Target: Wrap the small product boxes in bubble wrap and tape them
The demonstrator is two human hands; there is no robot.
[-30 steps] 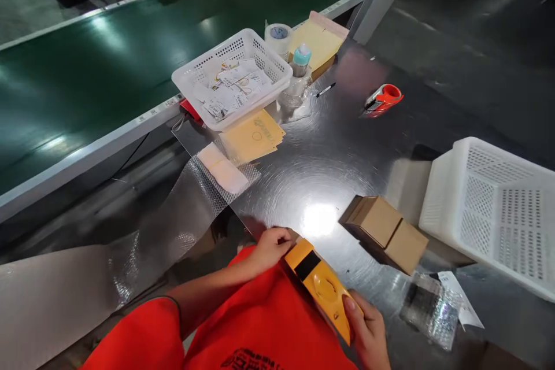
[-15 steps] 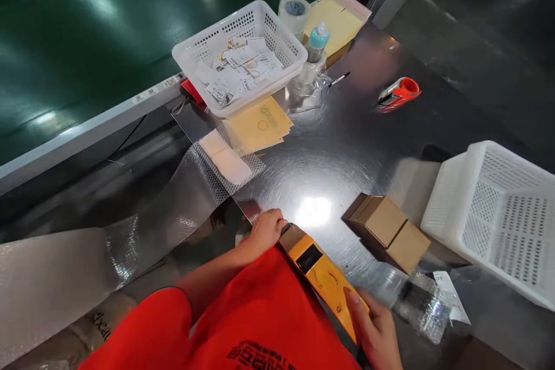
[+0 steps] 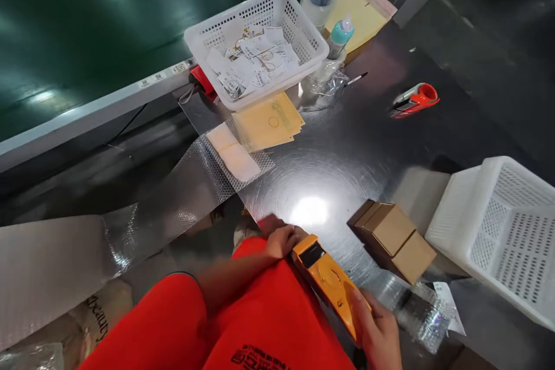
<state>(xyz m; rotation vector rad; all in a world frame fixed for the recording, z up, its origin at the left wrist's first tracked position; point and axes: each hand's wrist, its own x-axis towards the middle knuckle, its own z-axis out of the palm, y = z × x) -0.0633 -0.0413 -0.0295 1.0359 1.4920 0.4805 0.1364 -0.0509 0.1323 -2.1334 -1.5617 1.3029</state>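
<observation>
From where I stand, following the head view, the yellow tool [image 3: 327, 277] is at the lower middle of the frame, slanting from upper left to lower right, close against the red shirt [image 3: 247, 300] and by the near edge of the metal table [image 3: 359, 133]. The right hand [image 3: 376, 326] is closed around its lower end. The left hand [image 3: 281, 241] sits at its upper end with the fingers curled in; I cannot tell whether they pinch anything or only rest there.

To handle it well, I'd say the right hand should keep a firm, even hold, because so long a body, gripped at one end, could easily dip at the other. The left fingertips look best kept to the side of that upper end, where they could steady it without covering the dark window [image 3: 312, 254]. I'd also bring the work a little further over the tabletop, away from the edge, while minding the cardboard box [image 3: 392, 237] and the bubble-wrapped packet [image 3: 427, 318] near the right hand.

As for pose, the left forearm crosses the shirt from lower left, rising gently toward the wrist, with the knuckles upward. The right hand reaches in from the bottom of the frame, thumb laid along the tool's upper face, the other fingers partly hidden at its right side.
</observation>
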